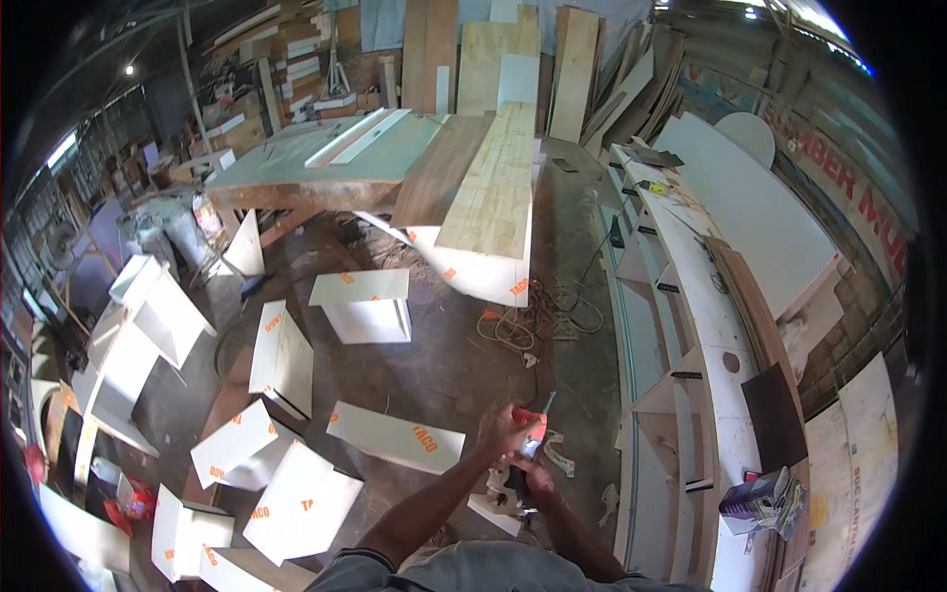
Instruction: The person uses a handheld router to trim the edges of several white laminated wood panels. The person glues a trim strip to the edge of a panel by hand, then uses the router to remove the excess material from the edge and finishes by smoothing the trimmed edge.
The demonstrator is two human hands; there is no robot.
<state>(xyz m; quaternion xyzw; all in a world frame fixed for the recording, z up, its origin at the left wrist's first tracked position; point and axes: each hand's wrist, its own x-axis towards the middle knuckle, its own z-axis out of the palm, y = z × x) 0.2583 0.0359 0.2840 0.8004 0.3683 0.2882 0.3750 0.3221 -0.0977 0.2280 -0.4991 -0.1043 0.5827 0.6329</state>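
In front of my body I hold a red and black hand-held tool (530,435) with a thin grey tip pointing up and to the right. It looks like a power drill, though its exact kind is hard to make out. My left hand (498,431) is closed over the red upper part. Lower down, my right hand (536,482) wraps round the dark grip. A white panel (395,437) with orange print lies on the floor left of my hands.
White box pieces (361,306) stand about the floor to the left. Coiled cables (518,331) lie ahead. A green-topped table (296,163) bears boards at the far side. On the right runs a long white cabinet frame (725,395), with a small carton (760,501) on it.
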